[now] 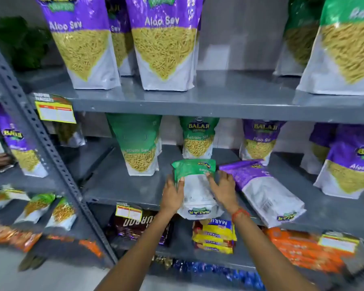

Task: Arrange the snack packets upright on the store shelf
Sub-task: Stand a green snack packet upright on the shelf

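Ratlami Sev packet [195, 185], the green-and-white one, is lying back-side up near the front edge of the grey middle shelf [118, 181], bottom end hanging a bit over the lip. Both hands are clamped on it: left hand [172, 194] wraps the left edge with the thumb on top, right hand [223, 189] presses on the right edge, fingers spread. Right beside it, touching the right hand I think (bit blurry there), a purple Aloo Sev packet [263, 190] lies flat too, angled toward the front right. Behind them two green Ratlami Sev pouches [140, 143] and a purple Aloo Sev pouch [259, 139] stand upright. Red thread band [240, 213] on the right wrist.
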